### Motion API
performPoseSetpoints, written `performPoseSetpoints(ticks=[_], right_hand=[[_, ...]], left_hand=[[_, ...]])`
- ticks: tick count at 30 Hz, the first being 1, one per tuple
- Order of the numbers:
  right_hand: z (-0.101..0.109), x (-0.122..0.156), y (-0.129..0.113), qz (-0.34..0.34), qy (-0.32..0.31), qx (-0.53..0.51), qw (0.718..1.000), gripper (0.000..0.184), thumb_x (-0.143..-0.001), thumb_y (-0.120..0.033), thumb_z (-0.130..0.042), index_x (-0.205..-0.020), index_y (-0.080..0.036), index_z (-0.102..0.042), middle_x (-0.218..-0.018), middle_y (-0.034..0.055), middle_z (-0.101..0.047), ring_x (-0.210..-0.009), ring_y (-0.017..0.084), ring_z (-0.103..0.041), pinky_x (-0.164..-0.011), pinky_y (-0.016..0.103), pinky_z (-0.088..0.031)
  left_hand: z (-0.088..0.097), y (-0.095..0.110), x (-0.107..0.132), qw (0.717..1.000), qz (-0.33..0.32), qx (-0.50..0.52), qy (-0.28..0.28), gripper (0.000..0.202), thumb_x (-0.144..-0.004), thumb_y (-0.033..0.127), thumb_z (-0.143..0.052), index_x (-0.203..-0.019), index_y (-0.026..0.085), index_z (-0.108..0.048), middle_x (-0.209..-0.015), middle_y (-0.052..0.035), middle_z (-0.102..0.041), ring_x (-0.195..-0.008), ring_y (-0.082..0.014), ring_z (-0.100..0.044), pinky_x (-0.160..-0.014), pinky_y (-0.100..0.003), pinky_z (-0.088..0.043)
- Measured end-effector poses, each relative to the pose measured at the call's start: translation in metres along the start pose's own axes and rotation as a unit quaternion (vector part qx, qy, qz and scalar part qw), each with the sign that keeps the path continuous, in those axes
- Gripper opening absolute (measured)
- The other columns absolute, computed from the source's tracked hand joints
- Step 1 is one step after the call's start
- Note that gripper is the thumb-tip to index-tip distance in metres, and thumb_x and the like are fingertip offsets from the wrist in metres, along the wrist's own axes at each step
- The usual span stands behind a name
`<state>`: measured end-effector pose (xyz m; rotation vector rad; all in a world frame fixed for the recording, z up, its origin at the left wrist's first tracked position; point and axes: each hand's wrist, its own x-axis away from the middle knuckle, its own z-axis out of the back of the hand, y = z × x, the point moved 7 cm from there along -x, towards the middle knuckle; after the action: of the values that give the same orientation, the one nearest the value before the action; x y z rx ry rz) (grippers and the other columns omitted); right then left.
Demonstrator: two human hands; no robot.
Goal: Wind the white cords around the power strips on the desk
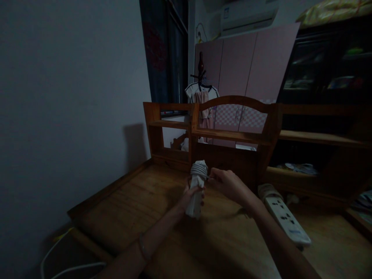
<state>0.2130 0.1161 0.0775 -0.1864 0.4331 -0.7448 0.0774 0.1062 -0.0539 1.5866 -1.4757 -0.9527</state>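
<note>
A white power strip (196, 193) stands upright above the wooden desk (139, 209), with its white cord (199, 168) coiled around its top end. My left hand (192, 193) is wrapped around the strip's middle. My right hand (228, 183) is to the right of the coil, its fingers pinched on the cord where it leaves the windings. Both hands are over the middle of the desk, in dim light.
A second white power strip (283, 215) lies on the desk at the right. A wooden shelf unit (232, 133) stands at the desk's back edge. A white cable (66, 267) loops on the floor at lower left. The wall is at left.
</note>
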Motion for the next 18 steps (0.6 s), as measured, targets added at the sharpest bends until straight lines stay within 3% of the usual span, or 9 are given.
performPoseSetpoints(ticks=[5, 11, 14, 18], right_hand=[[-0.026, -0.006, 0.005, 0.058, -0.062, -0.122, 0.989, 0.028, -0.097, -0.033, -0.038, -0.089, -0.017, -0.059, -0.078, 0.0009, -0.058, -0.066, 0.011, -0.05, -0.06, 0.02, -0.031], [-0.053, -0.018, 0.029, 0.054, -0.095, -0.271, 0.956, 0.046, -0.094, -0.052, -0.04, -0.076, -0.014, -0.057, -0.064, -0.003, -0.044, -0.057, 0.009, -0.036, -0.052, 0.02, -0.028], [-0.053, -0.017, 0.038, 0.043, -0.12, -0.344, 0.93, 0.047, -0.09, -0.056, -0.046, -0.072, -0.013, -0.054, -0.061, -0.0046, -0.038, -0.052, 0.007, -0.03, -0.047, 0.02, -0.022], [-0.043, -0.015, 0.048, 0.034, -0.105, -0.399, 0.91, 0.044, -0.088, -0.056, -0.05, -0.076, -0.013, -0.055, -0.06, -0.005, -0.038, -0.051, 0.007, -0.031, -0.046, 0.02, -0.02]], left_hand=[[-0.001, 0.004, 0.003, 0.989, 0.082, 0.103, -0.061, 0.039, -0.069, 0.037, -0.06, -0.099, 0.014, -0.052, -0.071, -0.0026, -0.057, -0.053, -0.0141, -0.056, -0.048, -0.025, -0.045], [-0.003, 0.021, 0.003, 0.972, 0.038, 0.204, -0.111, 0.029, -0.071, 0.029, -0.055, -0.095, 0.014, -0.051, -0.085, -0.0024, -0.054, -0.059, -0.0072, -0.049, -0.048, -0.017, -0.041], [-0.009, 0.024, 0.008, 0.964, 0.047, 0.221, -0.142, 0.029, -0.072, 0.029, -0.053, -0.095, 0.012, -0.051, -0.087, -0.0037, -0.051, -0.06, -0.0073, -0.046, -0.046, -0.017, -0.042], [-0.023, 0.026, 0.019, 0.945, 0.077, 0.228, -0.222, 0.03, -0.071, 0.034, -0.053, -0.091, 0.011, -0.051, -0.084, -0.0038, -0.048, -0.058, -0.0082, -0.044, -0.045, -0.021, -0.045]])
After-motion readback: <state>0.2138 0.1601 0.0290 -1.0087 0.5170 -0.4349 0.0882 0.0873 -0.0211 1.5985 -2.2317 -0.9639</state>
